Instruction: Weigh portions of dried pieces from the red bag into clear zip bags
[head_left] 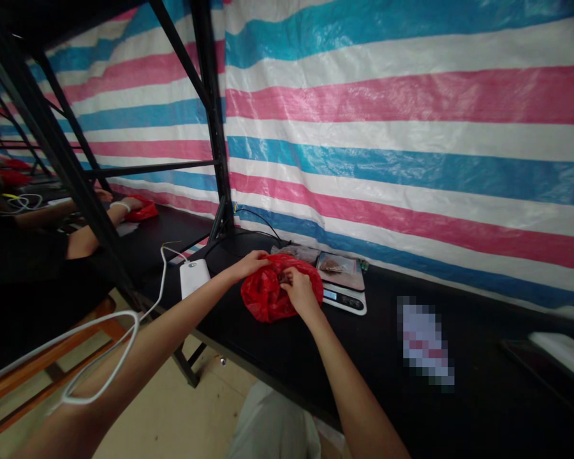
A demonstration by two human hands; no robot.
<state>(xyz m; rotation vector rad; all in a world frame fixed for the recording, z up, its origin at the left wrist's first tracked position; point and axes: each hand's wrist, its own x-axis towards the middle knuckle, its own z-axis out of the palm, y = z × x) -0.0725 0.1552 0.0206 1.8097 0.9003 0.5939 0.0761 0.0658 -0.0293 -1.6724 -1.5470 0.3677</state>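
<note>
A red plastic bag (268, 299) lies crumpled on the black table, its mouth turned up. My left hand (251, 263) grips the bag's left rim. Over the bag's opening, my right hand (299, 290) has thumb and fingers pinched around something small and dark, too small to name. Just right of the bag stands a white digital scale (358, 308) with a lit display. On its plate is a clear packet (337, 264) with brownish contents. Behind the bag, another clear plastic bag (296, 252) is partly covered.
A white power bank (194, 278) with a white cable sits at the table's left edge, near a black metal post (215, 127). A pixelated patch (423, 341) and a white object (564, 354) are on the right. Beyond the frame, another person's hand (132, 203) touches a red bag.
</note>
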